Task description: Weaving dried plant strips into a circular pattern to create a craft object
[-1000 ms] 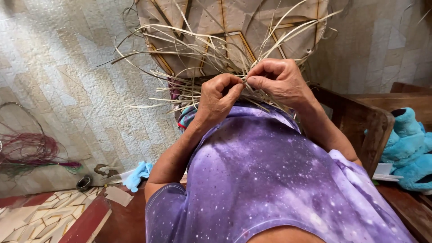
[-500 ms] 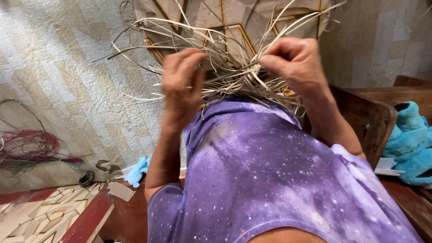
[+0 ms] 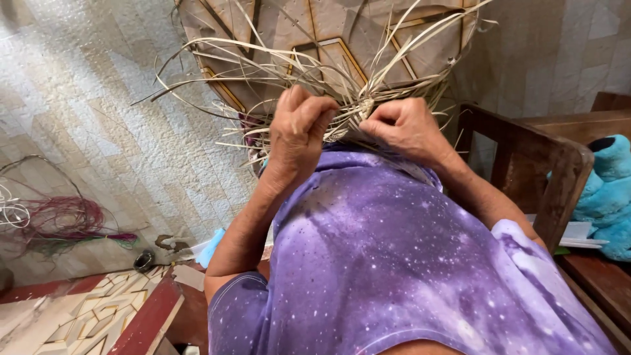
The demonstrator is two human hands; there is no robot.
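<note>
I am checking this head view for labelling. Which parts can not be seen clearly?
- Left hand fingertips: curled into the pale strips, so its grip is unclear.
- Woven piece under the right hand: mostly covered by both hands.
- Blue soft toy: cut off by the right edge.
- Small dark object on the floor: too small to identify.

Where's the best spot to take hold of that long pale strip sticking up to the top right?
Grip the long pale strip low on its shaft, just above the woven knot beside the right hand, coming from the right. It is probably stiffest there; its free tip fans out thin and would likely bend. The left hand crowds the other side.
</note>
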